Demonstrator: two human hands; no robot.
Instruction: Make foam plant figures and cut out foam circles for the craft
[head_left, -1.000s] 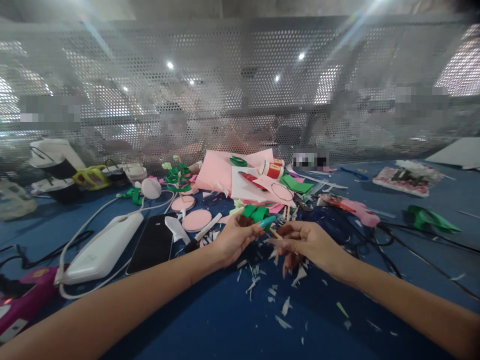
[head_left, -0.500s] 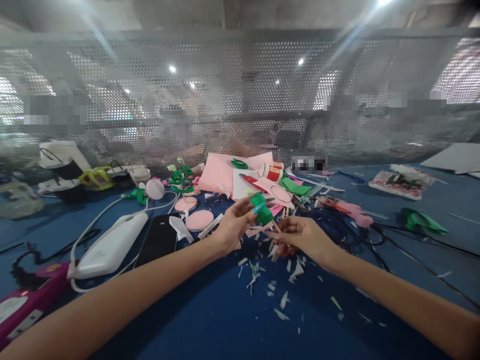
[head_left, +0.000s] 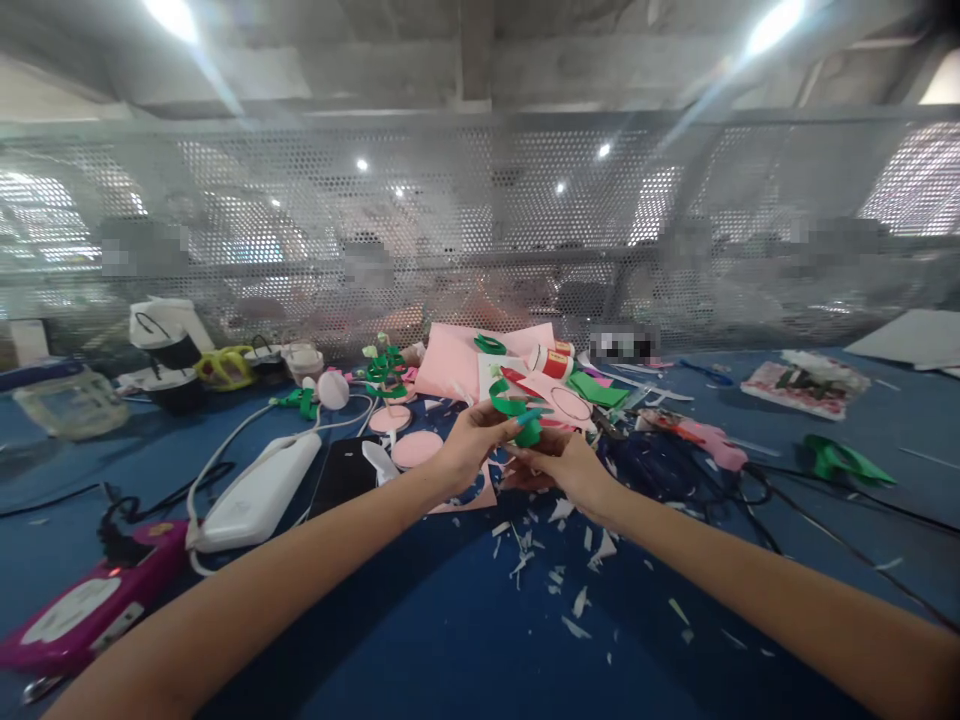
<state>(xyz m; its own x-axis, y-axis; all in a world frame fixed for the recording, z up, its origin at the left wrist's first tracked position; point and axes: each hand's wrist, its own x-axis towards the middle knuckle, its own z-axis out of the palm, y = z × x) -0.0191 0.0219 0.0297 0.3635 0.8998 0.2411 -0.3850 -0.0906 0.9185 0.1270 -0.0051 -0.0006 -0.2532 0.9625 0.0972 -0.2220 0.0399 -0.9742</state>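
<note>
Both my hands meet over the middle of the blue table [head_left: 420, 640]. My left hand [head_left: 469, 450] pinches a curled green paper strip [head_left: 514, 410] between thumb and fingers. My right hand [head_left: 562, 465] is closed right beside it, its fingers touching the lower end of the same green piece. Whether a thin stick is still under the green piece is hidden by the fingers. White paper scraps [head_left: 555, 570] lie scattered just in front of my hands.
Pink sheets [head_left: 450, 360], pink discs [head_left: 416, 448], a red-and-white glue bottle [head_left: 551, 362], a black phone [head_left: 343, 475], a white power bank [head_left: 259, 495] with cables and a pink device [head_left: 90, 610] lie around. Black cables [head_left: 750, 480] run right. A perforated metal screen [head_left: 480, 220] stands behind.
My hands have risen from the table and come together. The green strip went up with my left hand, and my right hand closed in on its lower end. The camera tilted upward.
</note>
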